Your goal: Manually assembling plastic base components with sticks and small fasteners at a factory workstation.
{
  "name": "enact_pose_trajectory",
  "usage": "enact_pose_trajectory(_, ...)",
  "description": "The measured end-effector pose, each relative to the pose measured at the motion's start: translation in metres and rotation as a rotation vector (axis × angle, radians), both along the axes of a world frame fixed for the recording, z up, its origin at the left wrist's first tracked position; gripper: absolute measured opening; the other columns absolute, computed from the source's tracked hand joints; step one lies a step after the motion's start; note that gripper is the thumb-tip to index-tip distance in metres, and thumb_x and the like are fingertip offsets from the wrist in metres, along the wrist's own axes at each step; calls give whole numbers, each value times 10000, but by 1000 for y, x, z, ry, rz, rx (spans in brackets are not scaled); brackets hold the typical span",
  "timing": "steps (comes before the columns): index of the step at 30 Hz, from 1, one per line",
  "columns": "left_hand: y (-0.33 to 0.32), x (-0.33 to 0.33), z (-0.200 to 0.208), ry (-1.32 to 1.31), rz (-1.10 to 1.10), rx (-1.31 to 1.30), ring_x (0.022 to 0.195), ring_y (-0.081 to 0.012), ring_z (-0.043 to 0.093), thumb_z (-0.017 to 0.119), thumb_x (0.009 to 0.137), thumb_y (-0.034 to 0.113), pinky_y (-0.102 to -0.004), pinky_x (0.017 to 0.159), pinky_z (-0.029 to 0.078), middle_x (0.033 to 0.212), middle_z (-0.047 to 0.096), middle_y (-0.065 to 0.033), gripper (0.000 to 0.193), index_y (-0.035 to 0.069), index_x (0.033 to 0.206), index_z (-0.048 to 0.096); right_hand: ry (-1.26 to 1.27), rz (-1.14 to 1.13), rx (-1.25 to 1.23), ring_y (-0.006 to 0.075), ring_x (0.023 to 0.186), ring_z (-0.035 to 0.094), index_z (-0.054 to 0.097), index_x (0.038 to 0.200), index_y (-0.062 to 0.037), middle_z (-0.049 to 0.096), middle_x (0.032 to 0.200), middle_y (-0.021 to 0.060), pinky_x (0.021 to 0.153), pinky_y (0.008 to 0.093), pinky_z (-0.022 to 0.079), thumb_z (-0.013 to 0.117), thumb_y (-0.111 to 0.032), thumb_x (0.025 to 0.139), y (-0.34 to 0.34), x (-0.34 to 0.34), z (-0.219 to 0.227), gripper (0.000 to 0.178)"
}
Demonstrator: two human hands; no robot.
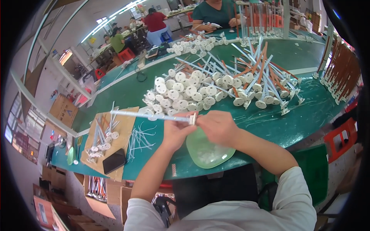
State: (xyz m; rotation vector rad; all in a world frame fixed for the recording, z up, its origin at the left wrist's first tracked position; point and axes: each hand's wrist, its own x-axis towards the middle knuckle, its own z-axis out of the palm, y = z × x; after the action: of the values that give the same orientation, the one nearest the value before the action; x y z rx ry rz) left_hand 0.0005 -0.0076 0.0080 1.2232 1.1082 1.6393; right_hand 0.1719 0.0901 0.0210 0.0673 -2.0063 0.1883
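Observation:
My left hand (174,134) is closed around a pale, thin rod (144,114) that points out to the left. At the rod's right end sits a small white disc base (192,118). Against that base, my right hand (219,125) has its fingers curled in a pinch; whatever lies between them is hidden. Just below both hands is a light green bowl (208,159) with small clear or whitish pieces in it. Beyond them lies a large heap of white disc bases (179,90), many on pale or brown rods.
On the left, a cardboard sheet (128,127) carries several rods and a black phone (114,161). Loose pale strips (140,140) lie beside it. Brown rods (341,69) stand at the right edge. Across the green table (293,129), another person (216,17) works.

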Motion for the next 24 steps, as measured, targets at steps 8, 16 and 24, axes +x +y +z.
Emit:
enact_pose_trajectory(8,-56,-139,86,510,366,-316,911,-166,690,653,919,111,-288,828,548,1033,719,-113,311,-1,1203,591,15,-35,-114,273,685,652,682,901,-26,675,797,100,597,352,524,765,-12,744,6,0,-1,178)
enact_pose_trajectory(16,-257,-355,88,1539,910,-1032,766,-419,669,704,706,386,-445,728,535,772,659,-285,448,-54,788,702,-127,-39,-175,264,690,653,676,873,-20,678,802,100,606,344,517,758,13,733,-8,-10,0,166)
enact_pose_trajectory(24,-276,-389,55,1686,878,-1223,889,-415,671,648,745,322,-472,829,523,926,682,-275,378,-5,923,715,-174,-35,-173,261,698,661,677,842,-47,684,792,94,611,350,523,750,-33,761,-1,-17,-7,111)
